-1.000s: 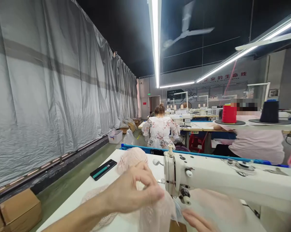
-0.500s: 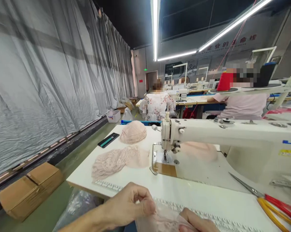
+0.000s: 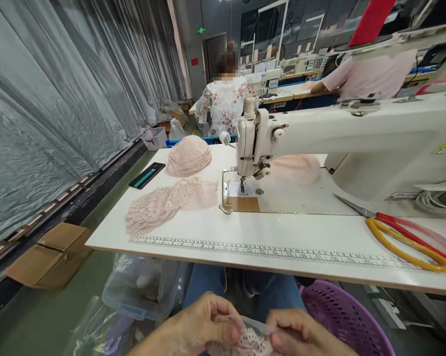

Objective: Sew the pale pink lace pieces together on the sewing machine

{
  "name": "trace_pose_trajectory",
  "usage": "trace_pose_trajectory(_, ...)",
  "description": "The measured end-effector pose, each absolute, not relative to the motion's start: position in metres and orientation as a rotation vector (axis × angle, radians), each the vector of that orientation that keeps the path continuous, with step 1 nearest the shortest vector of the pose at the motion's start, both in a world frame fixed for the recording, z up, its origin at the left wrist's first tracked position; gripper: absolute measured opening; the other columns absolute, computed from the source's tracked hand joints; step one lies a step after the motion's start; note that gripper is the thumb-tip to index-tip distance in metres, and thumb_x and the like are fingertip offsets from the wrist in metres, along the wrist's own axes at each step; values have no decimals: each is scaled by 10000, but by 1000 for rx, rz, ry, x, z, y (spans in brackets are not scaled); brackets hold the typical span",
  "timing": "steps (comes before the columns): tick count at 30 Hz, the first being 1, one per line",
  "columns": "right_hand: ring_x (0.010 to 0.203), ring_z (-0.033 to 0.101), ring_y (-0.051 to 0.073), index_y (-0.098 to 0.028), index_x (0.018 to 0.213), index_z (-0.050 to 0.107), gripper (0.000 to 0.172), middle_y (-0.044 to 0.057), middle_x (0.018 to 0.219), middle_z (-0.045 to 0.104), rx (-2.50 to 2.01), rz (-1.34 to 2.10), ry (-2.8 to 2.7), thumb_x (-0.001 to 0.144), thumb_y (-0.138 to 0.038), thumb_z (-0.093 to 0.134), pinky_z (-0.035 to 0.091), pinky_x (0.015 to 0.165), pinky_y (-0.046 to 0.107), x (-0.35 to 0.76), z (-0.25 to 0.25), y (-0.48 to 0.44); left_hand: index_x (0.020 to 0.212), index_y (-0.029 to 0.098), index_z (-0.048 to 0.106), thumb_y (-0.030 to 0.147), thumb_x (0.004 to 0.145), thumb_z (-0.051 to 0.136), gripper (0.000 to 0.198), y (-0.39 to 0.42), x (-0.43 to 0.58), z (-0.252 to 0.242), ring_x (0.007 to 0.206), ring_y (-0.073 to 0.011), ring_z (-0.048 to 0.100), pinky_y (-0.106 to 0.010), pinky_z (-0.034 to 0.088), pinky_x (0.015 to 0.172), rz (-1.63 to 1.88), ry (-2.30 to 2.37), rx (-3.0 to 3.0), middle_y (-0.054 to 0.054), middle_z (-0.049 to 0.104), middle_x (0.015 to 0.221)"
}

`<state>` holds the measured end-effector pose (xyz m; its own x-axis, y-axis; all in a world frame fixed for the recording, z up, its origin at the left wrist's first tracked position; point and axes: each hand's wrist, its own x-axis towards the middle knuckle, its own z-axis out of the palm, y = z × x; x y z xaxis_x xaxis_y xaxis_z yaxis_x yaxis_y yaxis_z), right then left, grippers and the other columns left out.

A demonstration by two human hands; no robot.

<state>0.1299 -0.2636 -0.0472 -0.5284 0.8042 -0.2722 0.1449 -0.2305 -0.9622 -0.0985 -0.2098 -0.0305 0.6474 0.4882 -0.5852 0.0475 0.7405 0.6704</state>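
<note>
Low in the head view, over my lap, my left hand [image 3: 208,324] pinches a piece of pale pink lace fabric [image 3: 253,342] between thumb and fingers. My right hand [image 3: 300,332] grips the same lace from the other side, so both hands are closed on it. Its lower part is cut off by the frame's bottom edge. Beyond the table edge lies another strip of pink lace [image 3: 156,207], with a rounded pink moulded cup [image 3: 189,155] behind it. A white sewing machine [image 3: 256,143] stands to their right, its needle area over the plate.
Scissors [image 3: 404,237] with red and yellow handles lie at the table's right. A printed ruler strip [image 3: 245,248] runs along the front edge. A dark phone-like object [image 3: 147,175] is at left. Below are a purple basket [image 3: 348,316] and a clear plastic bin [image 3: 141,282]. Two people sit ahead.
The view has tilted down, showing my lap and the basket. Both hands, still holding the lace, are now below the table edge instead of over the ruler.
</note>
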Motion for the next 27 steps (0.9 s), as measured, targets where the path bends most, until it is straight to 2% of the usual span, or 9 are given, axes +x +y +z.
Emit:
trace_pose_trajectory(4, 725, 430, 139, -232, 894, 574, 334, -25, 775, 486, -1343, 1695, -1599, 924, -530, 428, 366, 645, 232, 133, -43, -267, 685, 93, 711, 476, 375, 917, 534, -210, -103, -42, 568, -96, 559, -210, 404, 623, 231, 868, 740, -31, 644, 621)
trace_pose_trajectory(7, 807, 469, 153, -251, 972, 578, 275, -17, 872, 532, -1341, 1769, -1626, 881, -503, 518, 394, 733, 243, 126, -45, -267, 701, 95, 712, 472, 387, 916, 531, -210, -102, -50, 555, -87, 543, -204, 392, 606, 240, 900, 711, -30, 649, 635)
trace_pose_trajectory(9, 770, 457, 149, -223, 866, 570, 309, -22, 805, 506, -1348, 1749, -1626, 849, -531, 544, 384, 705, 239, 122, -51, -265, 717, 95, 714, 461, 395, 919, 528, -209, -102, -51, 558, -82, 544, -193, 388, 600, 250, 914, 704, -33, 656, 647)
trace_pose_trajectory(11, 684, 406, 135, -208, 718, 490, 420, -38, 691, 417, -1355, 1720, -1601, 865, -600, 464, 357, 636, 236, 120, -59, -262, 716, 96, 714, 455, 399, 920, 522, -208, -103, -49, 565, -76, 547, -181, 385, 600, 270, 925, 709, -28, 652, 638)
trace_pose_trajectory(14, 614, 332, 121, -222, 670, 381, 490, -56, 645, 310, -1351, 1738, -1546, 905, -647, 319, 315, 576, 238, 124, -63, -259, 717, 108, 708, 459, 419, 914, 505, -205, -105, -45, 560, -78, 544, -183, 396, 610, 276, 934, 704, -5, 624, 594)
trace_pose_trajectory(17, 681, 395, 135, -218, 737, 456, 448, -38, 704, 396, -1313, 1806, -1539, 897, -628, 371, 340, 640, 247, 127, -57, -257, 755, 112, 717, 468, 454, 903, 502, -203, -104, -45, 559, -81, 536, -189, 399, 612, 222, 941, 729, -8, 622, 604)
trace_pose_trajectory(20, 724, 437, 148, -203, 775, 557, 392, -22, 732, 481, -1262, 1938, -1479, 777, -595, 575, 344, 652, 251, 122, -54, -256, 775, 106, 728, 514, 491, 875, 519, -203, -100, -50, 542, -67, 494, -176, 361, 578, 183, 946, 805, -8, 610, 603)
trace_pose_trajectory(23, 586, 351, 105, -188, 651, 537, 373, -60, 585, 401, -1292, 2013, -1372, 695, -536, 665, 261, 535, 229, 113, -60, -254, 780, 104, 733, 590, 559, 810, 539, -204, -101, -54, 564, -69, 488, -171, 339, 572, 174, 977, 900, -15, 611, 620)
trace_pose_trajectory(27, 579, 339, 91, -171, 633, 579, 355, -64, 587, 406, -1228, 2062, -1326, 683, -502, 700, 241, 528, 223, 111, -67, -252, 792, 109, 743, 581, 531, 826, 545, -203, -107, -53, 551, -65, 480, -167, 343, 571, 114, 994, 907, -11, 607, 604)
